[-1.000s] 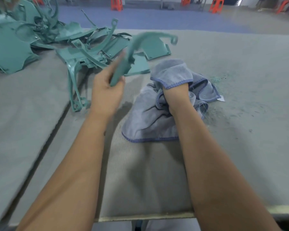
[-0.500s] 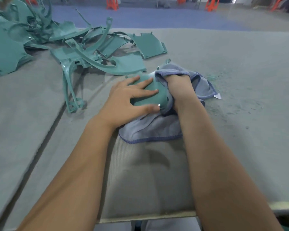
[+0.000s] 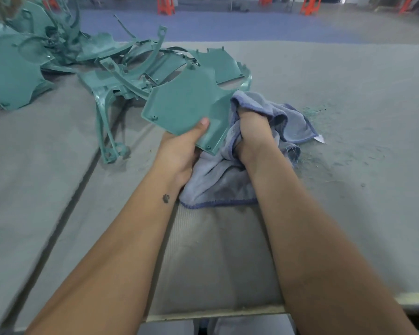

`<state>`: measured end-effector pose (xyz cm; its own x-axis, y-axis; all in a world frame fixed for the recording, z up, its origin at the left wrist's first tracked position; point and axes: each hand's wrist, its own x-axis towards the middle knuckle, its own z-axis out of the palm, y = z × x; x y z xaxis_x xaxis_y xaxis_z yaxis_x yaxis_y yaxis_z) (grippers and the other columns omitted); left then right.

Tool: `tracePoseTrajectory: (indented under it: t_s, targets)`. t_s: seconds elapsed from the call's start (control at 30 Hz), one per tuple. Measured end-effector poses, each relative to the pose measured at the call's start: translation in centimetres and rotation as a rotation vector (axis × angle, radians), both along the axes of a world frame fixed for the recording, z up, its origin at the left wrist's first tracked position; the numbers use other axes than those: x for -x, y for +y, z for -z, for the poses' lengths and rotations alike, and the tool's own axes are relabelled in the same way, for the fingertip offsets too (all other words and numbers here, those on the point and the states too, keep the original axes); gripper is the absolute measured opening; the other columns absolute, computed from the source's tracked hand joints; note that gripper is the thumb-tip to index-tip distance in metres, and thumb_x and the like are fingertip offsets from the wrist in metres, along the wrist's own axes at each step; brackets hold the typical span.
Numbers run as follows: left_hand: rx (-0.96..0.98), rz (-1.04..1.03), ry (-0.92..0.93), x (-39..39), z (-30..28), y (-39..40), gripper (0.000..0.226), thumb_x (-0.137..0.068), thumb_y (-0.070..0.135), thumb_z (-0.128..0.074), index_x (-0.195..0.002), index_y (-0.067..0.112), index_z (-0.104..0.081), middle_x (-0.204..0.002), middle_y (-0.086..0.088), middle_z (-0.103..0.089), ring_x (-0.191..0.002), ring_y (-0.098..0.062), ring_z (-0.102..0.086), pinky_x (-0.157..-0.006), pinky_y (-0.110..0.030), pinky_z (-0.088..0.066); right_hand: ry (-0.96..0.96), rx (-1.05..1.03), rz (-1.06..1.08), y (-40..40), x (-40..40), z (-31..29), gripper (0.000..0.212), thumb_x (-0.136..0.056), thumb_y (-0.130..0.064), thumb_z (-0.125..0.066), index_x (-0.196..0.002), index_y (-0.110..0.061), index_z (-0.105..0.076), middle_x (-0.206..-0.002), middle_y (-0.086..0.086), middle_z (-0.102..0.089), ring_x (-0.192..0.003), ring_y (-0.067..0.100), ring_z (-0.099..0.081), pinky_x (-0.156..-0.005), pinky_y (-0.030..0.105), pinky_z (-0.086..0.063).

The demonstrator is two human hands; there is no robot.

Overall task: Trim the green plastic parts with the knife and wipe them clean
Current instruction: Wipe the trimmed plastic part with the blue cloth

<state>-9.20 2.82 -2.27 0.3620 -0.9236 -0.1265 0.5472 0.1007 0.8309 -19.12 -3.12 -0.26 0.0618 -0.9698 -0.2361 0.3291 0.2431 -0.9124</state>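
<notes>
One flat green plastic panel [image 3: 186, 105] tilted up, gripped by left hand [image 3: 182, 151], right hand [image 3: 253, 131] clutching blue cloth [image 3: 288, 122].

A flat green plastic panel [image 3: 186, 105] with a curved cutout sits tilted at frame centre, its near edge lifted — touching a crumpled grey-blue cloth [image 3: 228, 175] with a darker hem just right of it. More green parts [image 3: 58, 59] lie heaped upper left.

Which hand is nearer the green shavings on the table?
Right. The right hand, bunched in the grey cloth, sits just left of the green shavings; the left hand holds the green panel farther left.
</notes>
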Motion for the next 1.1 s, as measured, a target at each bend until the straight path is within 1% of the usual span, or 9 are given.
tracePoseTrajectory:
  t_s: [0.07,0.23,0.33,0.43,0.5,0.57,0.7,0.9,1.1]
  targets:
    - [0.024,0.035,-0.117,-0.8,-0.4,0.2,0.022,-0.088,-0.002,-0.064,-0.109,0.006,-0.065,-0.092,-0.002,-0.075,-0.080,-0.015,-0.073,-0.065,-0.028,-0.058,-0.018,0.015,-0.018,-0.4,-0.1,0.1,0.036,-0.099,-0.014,-0.046,-0.131,0.003,-0.051,-0.121,0.018,-0.059,-0.065,0.012,-0.057,-0.054,0.020,-0.047]
    - [0.063,0.129,-0.274,-2.4,-0.8,0.9,0.024,-0.085,-0.004,-0.063,-0.102,0.013,-0.065,-0.085,0.006,-0.076,-0.079,-0.010,-0.072,-0.063,-0.024,-0.058,-0.213,-0.077,-0.067,-1.1,-0.5,-0.1,0.041,-0.095,-0.029,-0.055,-0.127,-0.004,-0.057,-0.130,0.024,-0.057,-0.118,0.041,-0.056,-0.099,0.046,-0.048]
    - [0.085,0.229,-0.270,-3.3,-0.5,1.4,0.031,-0.075,0.001,-0.065,-0.104,0.013,-0.066,-0.091,0.004,-0.076,-0.085,-0.012,-0.073,-0.066,-0.027,-0.059,-0.133,-0.029,-0.024,-1.7,0.2,0.0,0.026,-0.093,-0.035,-0.056,-0.090,-0.013,-0.070,-0.117,0.016,-0.066,-0.109,0.036,-0.061,-0.095,0.047,-0.047]
    - [0.116,0.325,-0.242,-4.7,-0.1,1.7,0.031,-0.071,0.002,-0.063,-0.097,0.016,-0.075,-0.096,0.001,-0.076,-0.089,-0.015,-0.073,-0.067,-0.026,-0.059,-0.162,0.027,0.006,-2.4,0.8,0.4,0.035,-0.091,-0.034,-0.055,-0.063,-0.014,-0.064,-0.075,0.008,-0.064,-0.070,0.023,-0.058,-0.069,0.035,-0.051]
    - [0.131,0.381,-0.229,-5.6,0.2,2.0,0.028,-0.070,0.004,-0.068,-0.090,0.019,-0.080,-0.096,-0.001,-0.076,-0.090,-0.016,-0.073,-0.066,-0.025,-0.059,-0.195,0.080,-0.013,-3.0,1.4,0.4,0.040,-0.094,-0.021,-0.046,-0.055,-0.014,-0.047,-0.055,0.003,-0.047,-0.050,0.017,-0.041,-0.049,0.021,-0.037]
    - [0.152,0.456,-0.222,-6.2,0.3,2.3,0.038,-0.057,0.011,-0.086,-0.093,0.020,-0.080,-0.101,-0.004,-0.075,-0.094,-0.019,-0.072,-0.067,-0.027,-0.059,-0.186,0.120,-0.030,-3.3,2.1,0.1,0.036,-0.094,-0.011,-0.036,-0.058,-0.014,-0.034,-0.057,0.002,-0.033,-0.052,0.016,-0.025,-0.047,0.023,-0.021]
    - [0.131,0.551,-0.227,-6.8,0.5,2.5,0.066,-0.036,0.022,-0.099,-0.099,0.017,-0.078,-0.107,-0.007,-0.074,-0.099,-0.022,-0.071,-0.070,-0.030,-0.059,-0.175,0.135,0.019,-3.1,2.8,0.4,0.034,-0.094,-0.010,-0.039,-0.060,-0.012,-0.039,-0.059,0.004,-0.041,-0.051,0.018,-0.031,-0.050,0.028,-0.024]
    - [0.130,0.385,-0.220,-4.1,0.2,1.4,0.032,-0.077,-0.001,-0.063,-0.104,0.015,-0.068,-0.098,0.000,-0.076,-0.092,-0.015,-0.072,-0.071,-0.028,-0.059,-0.154,0.209,0.116,-2.1,2.3,-0.3,0.039,-0.097,-0.019,-0.046,-0.064,-0.015,-0.066,-0.070,0.003,-0.067,-0.059,0.021,-0.059,-0.059,0.027,-0.049]
    - [0.124,0.210,-0.171,-3.1,0.3,0.7,0.024,-0.090,-0.003,-0.058,-0.107,0.013,-0.064,-0.095,0.002,-0.076,-0.087,-0.013,-0.072,-0.069,-0.024,-0.058,0.134,0.279,0.031,-1.0,0.4,0.0,0.019,-0.100,-0.018,-0.041,-0.084,-0.019,-0.051,-0.076,-0.001,-0.059,-0.059,0.001,-0.058,-0.057,0.015,-0.046]
